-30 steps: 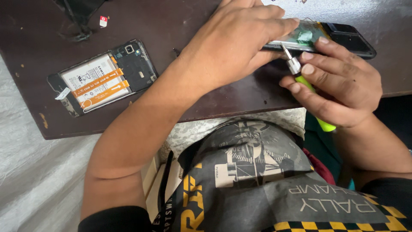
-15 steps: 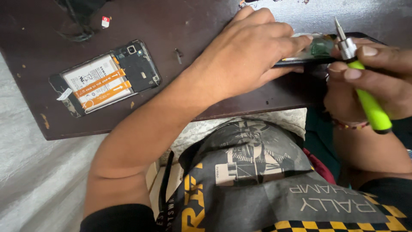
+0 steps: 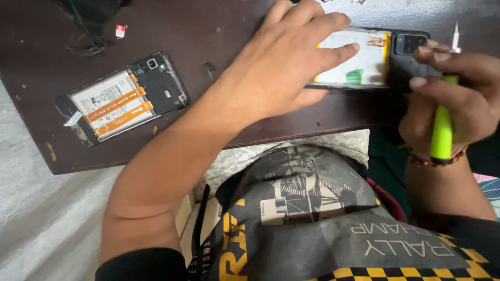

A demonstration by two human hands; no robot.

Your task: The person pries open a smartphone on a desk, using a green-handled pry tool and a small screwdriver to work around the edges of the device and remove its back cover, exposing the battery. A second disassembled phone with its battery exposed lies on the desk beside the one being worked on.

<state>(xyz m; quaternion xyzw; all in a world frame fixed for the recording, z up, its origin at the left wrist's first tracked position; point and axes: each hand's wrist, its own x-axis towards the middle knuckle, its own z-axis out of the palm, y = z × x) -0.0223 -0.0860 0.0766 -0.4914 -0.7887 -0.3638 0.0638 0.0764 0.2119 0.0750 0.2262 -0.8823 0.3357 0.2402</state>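
Observation:
My left hand (image 3: 284,62) lies flat on an opened phone (image 3: 364,65) at the right of the dark wooden board (image 3: 208,26), fingers spread over its white battery. My right hand (image 3: 458,99) is shut on a small screwdriver with a lime-green handle (image 3: 442,130), metal tip up, just right of that phone's camera end. A second opened phone (image 3: 122,99), with a white battery and orange ribbon cables showing, lies on the board to the left, away from both hands.
A small red and white chip (image 3: 120,31) and a black cable (image 3: 86,26) lie near the board's far left. A tiny dark part (image 3: 209,67) rests mid-board. White plastic sheeting (image 3: 41,218) covers the area left of my lap.
My right hand has lifted the screwdriver off the phone and drawn back to the right. My left hand has flattened onto the phone, whose battery now shows.

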